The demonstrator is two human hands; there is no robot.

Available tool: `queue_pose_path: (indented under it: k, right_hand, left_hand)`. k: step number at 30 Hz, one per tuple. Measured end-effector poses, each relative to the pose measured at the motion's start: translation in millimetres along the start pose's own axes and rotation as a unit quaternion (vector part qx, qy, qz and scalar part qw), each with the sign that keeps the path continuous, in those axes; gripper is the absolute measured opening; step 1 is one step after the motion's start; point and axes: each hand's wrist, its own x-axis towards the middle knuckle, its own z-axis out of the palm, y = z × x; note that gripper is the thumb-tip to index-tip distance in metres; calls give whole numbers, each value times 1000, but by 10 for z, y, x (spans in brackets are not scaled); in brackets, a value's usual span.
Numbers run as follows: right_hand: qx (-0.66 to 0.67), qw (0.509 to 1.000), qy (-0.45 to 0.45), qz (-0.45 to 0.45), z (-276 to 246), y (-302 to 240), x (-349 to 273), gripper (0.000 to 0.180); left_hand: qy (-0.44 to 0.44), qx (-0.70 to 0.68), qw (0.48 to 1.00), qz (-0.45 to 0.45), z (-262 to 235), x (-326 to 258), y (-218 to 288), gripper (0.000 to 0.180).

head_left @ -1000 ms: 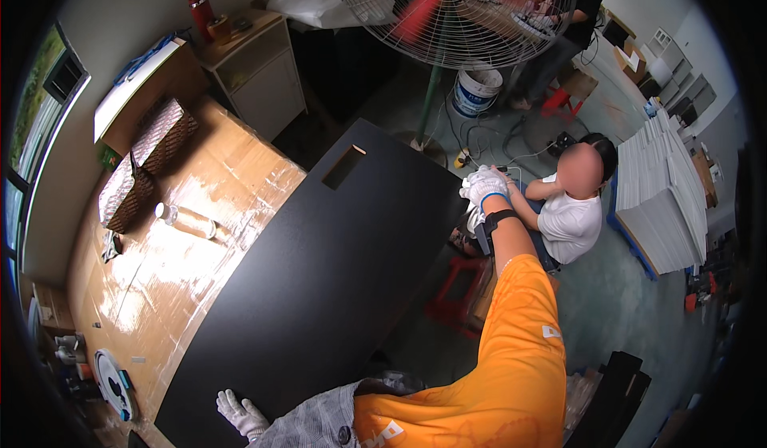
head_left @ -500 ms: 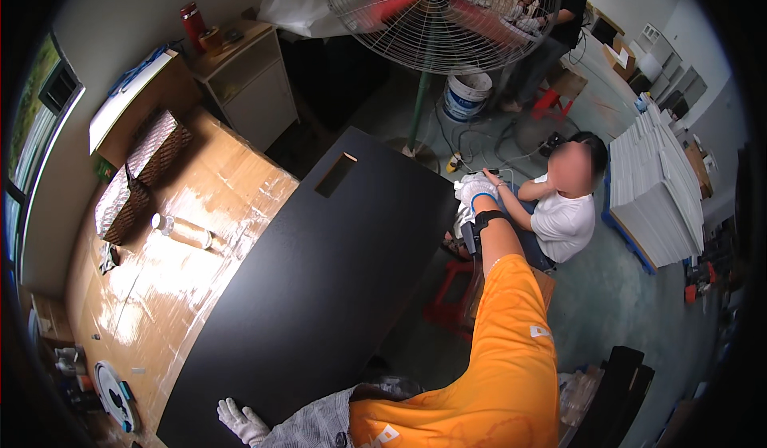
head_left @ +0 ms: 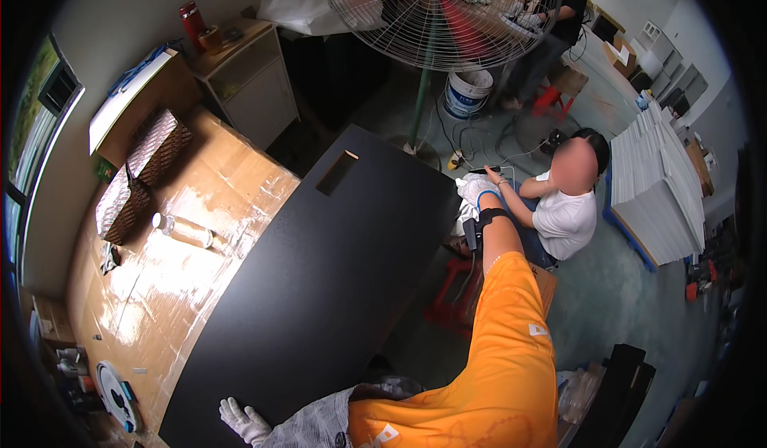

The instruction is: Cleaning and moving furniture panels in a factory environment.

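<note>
A large matte black panel (head_left: 319, 264) with a rectangular slot (head_left: 335, 174) near its far end lies partly over a wooden worktable (head_left: 200, 288). My left hand (head_left: 245, 422), in a white glove, rests flat on the panel's near end with its fingers spread. My right arm stretches far out along the panel. Its white-gloved, blue-cuffed right hand (head_left: 478, 186) is at the panel's far right corner, beside white cloth (head_left: 465, 218). The fingers there are too small and blended with the white cloth to make out. A black band circles that wrist.
A seated person (head_left: 563, 216) in white holds a dark phone-like object close to my right hand. A caged fan (head_left: 431, 16) stands beyond the panel, near a white bucket (head_left: 468, 95). Stacked white boards (head_left: 655, 184) stand right. A bottle (head_left: 184, 230) lies on the table.
The fan blades have turned. Both of my hands stay nearly in place, with only a slight shift of the right hand and the whole view.
</note>
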Motion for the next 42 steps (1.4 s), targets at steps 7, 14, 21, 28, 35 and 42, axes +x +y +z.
queue_pose_path:
  k: [7,14,21,28,35,42]
  right_hand:
    - [-9,997,17,-81,6,61,-78,47]
    - [6,1000,8,-13,-29,-37,-89,45]
    - [174,980,93,-31,258,93,-249,45]
    - [377,908,125,132,726,-379,-720,58]
    - [228,968,37,97,545,-312,-1484,54]
    - [195,980,-20,-20,771,-658,-1896,59]
  left_hand:
    - [-3,13,1000,-6,59,-6,-4,51]
    - [-56,-7,996,-71,-356,151,383,52]
    - [-88,-48,991,-92,-514,197,470,55]
    - [-109,-23,988,-108,-515,151,409,56]
    - [-133,-17,987,-91,-520,277,536,53]
    - [-76,-16,991,-108,-366,174,373,52]
